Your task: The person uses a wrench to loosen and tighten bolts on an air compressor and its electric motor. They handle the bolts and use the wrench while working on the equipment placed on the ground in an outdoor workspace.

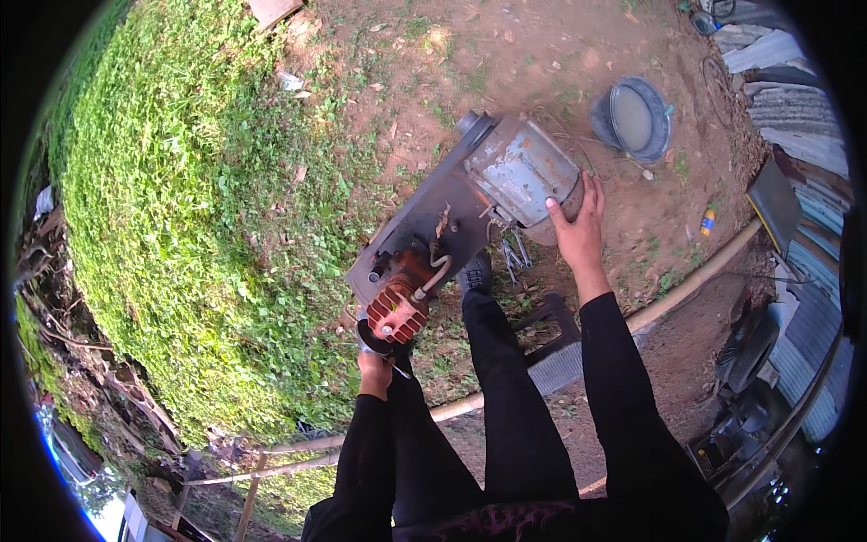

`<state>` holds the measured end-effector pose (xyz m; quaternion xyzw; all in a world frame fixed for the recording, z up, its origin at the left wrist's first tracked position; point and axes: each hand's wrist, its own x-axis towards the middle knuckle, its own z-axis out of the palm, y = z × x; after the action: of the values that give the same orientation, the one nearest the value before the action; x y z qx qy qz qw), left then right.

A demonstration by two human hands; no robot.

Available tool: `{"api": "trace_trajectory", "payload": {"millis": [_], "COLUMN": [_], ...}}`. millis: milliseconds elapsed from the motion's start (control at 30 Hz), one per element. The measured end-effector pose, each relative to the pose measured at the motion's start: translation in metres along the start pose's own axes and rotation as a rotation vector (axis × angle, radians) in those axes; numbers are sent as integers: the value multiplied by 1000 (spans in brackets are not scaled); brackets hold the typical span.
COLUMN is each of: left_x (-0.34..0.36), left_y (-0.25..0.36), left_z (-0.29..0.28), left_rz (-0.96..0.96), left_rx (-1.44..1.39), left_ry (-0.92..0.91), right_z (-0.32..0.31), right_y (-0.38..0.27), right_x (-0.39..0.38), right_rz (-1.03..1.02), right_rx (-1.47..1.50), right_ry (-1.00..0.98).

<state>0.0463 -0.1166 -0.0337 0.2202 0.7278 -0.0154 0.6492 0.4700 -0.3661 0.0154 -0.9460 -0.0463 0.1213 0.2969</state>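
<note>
Outdoors, grass [181, 226] is met by bare soil [533, 54]; a bucket [605, 126] and metal sheets [786, 113] are seen to the right. The machine [411, 217] is set on the ground ahead of the legs, its long axis slanted from lower left to upper right. The red finned head [397, 312] is pointed nearer the body, the grey housing [524, 167] away; the paint is chipped and rust-stained. The housing's near edge is touched by the right hand [580, 226], fingers spread. The left hand [373, 372] is curled beside the head; what it grips, if anything, cannot be told.
</note>
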Motion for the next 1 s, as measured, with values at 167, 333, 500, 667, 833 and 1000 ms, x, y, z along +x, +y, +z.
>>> {"api": "trace_trajectory", "payload": {"millis": [167,333,500,667,833,1000], "left_x": [-32,-82,-111,-136,-165,-205], "left_y": [-7,-11,-50,-65,-77,-90], "left_z": [-14,19,61,90,98,111], "left_rz": [-104,78,123,125,-71,-55], "left_rx": [262,873,487,238,-386,-617], "left_ry": [156,98,-218,-340,-489,-419], "right_z": [8,6,-2,-22,-41,-56], "right_y": [-1,11,7,-20,-53,-70], "right_x": [3,4,2,-96,-255,-292], "right_rz": [1,-50,-31,21,246,35], "right_rx": [71,46,25,78,265,134], "right_ry": [7,14,-74,-47,-976,-993]}}
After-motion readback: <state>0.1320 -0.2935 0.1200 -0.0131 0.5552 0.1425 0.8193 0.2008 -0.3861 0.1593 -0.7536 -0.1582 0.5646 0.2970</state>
